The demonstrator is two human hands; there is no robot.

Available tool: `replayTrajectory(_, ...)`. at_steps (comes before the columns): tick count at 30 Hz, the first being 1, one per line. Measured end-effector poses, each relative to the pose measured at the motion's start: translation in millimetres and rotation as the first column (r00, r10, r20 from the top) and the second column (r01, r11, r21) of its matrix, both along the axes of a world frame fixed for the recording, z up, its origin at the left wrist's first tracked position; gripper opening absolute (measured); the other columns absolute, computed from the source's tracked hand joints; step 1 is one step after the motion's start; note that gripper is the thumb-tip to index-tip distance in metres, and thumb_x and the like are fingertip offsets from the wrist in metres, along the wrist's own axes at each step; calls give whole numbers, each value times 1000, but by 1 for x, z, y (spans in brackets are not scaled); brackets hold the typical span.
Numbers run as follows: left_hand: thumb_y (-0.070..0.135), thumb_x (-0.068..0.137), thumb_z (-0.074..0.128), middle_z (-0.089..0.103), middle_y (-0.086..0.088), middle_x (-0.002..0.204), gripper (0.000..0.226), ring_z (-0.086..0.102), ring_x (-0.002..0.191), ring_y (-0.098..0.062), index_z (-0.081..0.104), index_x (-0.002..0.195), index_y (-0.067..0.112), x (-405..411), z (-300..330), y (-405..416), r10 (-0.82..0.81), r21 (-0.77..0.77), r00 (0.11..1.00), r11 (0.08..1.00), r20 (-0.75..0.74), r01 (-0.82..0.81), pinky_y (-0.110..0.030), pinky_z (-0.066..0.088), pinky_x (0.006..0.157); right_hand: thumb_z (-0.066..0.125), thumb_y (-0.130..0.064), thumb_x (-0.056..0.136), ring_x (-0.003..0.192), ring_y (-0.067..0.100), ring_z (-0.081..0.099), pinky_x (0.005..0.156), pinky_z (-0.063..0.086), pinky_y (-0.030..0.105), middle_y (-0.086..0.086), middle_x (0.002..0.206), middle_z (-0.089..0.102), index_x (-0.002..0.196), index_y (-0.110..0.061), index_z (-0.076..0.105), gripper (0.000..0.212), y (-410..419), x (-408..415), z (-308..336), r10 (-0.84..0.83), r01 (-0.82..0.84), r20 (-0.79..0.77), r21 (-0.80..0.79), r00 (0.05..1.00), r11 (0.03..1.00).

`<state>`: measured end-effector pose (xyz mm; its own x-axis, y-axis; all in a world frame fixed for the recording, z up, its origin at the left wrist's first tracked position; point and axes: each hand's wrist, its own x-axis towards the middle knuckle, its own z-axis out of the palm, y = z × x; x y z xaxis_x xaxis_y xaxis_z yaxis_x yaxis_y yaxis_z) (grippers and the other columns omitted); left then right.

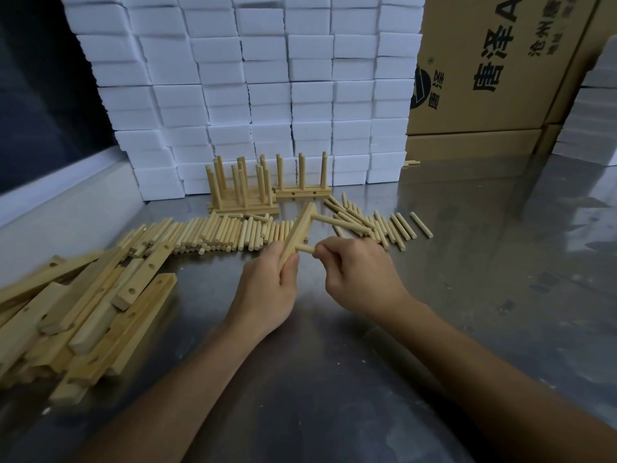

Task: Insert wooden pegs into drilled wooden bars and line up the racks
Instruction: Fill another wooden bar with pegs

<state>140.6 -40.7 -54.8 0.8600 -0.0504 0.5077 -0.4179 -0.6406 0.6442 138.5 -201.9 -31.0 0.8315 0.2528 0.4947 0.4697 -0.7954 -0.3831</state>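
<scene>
My left hand (267,289) grips a drilled wooden bar (300,230) that slants up and away over the table. One peg (340,222) sticks out of the bar's far part to the right. My right hand (357,279) pinches a second peg (305,249) whose tip meets the bar near my left fingers. Loose pegs (217,233) lie in a long row behind my hands and more pegs (384,225) fan out to the right. Finished racks (243,185) with upright pegs stand at the back, and another rack (302,192) stands beside them.
A heap of drilled bars (83,312) fills the left of the steel table (467,295). A wall of white foam blocks (267,78) rises behind the racks. Cardboard boxes (494,78) stand at the back right, with more foam blocks (594,121) at the far right.
</scene>
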Motion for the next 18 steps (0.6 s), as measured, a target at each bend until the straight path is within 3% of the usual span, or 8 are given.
replayTrajectory(3, 22, 102, 48, 50, 0, 66, 18, 48, 56, -13, 59, 98, 8, -2, 2, 0, -2, 44, 999, 999, 40, 0, -20, 37, 53, 50, -26, 103, 39, 5, 40, 43, 33, 18, -11, 45, 47, 92, -15, 73, 29, 3, 5, -3, 49, 74, -287, 400, 957, 913)
replayTrajectory(5, 22, 102, 48, 50, 1, 66, 17, 48, 57, -13, 59, 100, 8, -2, 2, 1, -5, 64, 999, 998, 47, 1, -19, 36, 52, 50, -26, 104, 37, 4, 33, 40, 31, 17, -10, 43, 42, 88, -16, 73, 30, 5, 3, 0, 138, 135, -409, 572, 902, 809)
replayTrajectory(6, 22, 102, 48, 50, 1, 66, 18, 48, 57, -12, 59, 100, 8, -2, 2, 1, -6, 65, 999, 998, 46, 3, -19, 36, 52, 49, -27, 104, 38, 5, 34, 41, 32, 19, -9, 47, 43, 89, -17, 73, 30, 5, 1, 1, 123, 111, -379, 538, 917, 835)
replayTrajectory(8, 22, 102, 48, 51, 0, 66, 16, 48, 56, -12, 58, 98, 10, -3, 4, 0, -4, 40, 999, 999, 49, 2, -19, 36, 51, 44, -29, 105, 44, 7, 39, 46, 34, 25, -7, 56, 48, 100, -18, 68, 27, 4, -2, -1, -6, 24, -129, 138, 992, 990)
replayTrajectory(10, 21, 101, 48, 52, 1, 66, 13, 51, 62, -12, 57, 95, 14, -3, 6, -1, 14, 21, 998, 1000, 64, -15, -19, 37, 52, 38, -33, 105, 48, 10, 39, 47, 27, 28, -8, 60, 44, 102, -23, 58, 23, 5, -3, 0, -74, 92, 92, -216, 993, 972)
replayTrajectory(12, 21, 101, 49, 51, 4, 65, 11, 50, 59, -11, 55, 93, 16, -4, 8, 0, 15, 51, 997, 999, 79, -19, -20, 35, 51, 36, -35, 105, 50, 13, 40, 49, 28, 28, -8, 60, 42, 93, -27, 47, 18, 8, -5, 0, -122, 138, 83, -223, 989, 965)
replayTrajectory(15, 20, 101, 49, 47, 9, 66, 8, 48, 57, -7, 50, 94, 22, -5, 9, 3, -21, 115, 995, 993, 100, 10, -18, 31, 51, 39, -32, 105, 57, 14, 51, 57, 43, 33, -7, 63, 51, 82, -22, 53, 29, 7, 1, -3, -64, 67, -96, 21, 993, 998)
replayTrajectory(18, 19, 101, 49, 45, 11, 66, 7, 46, 58, -6, 48, 96, 23, -7, 10, 2, -36, 158, 987, 987, 155, 11, -15, 33, 51, 41, -31, 106, 41, 1, 43, 46, 36, 19, -11, 47, 48, 76, -18, 62, 39, 3, 5, 1, 106, 53, -386, 379, 916, 924)
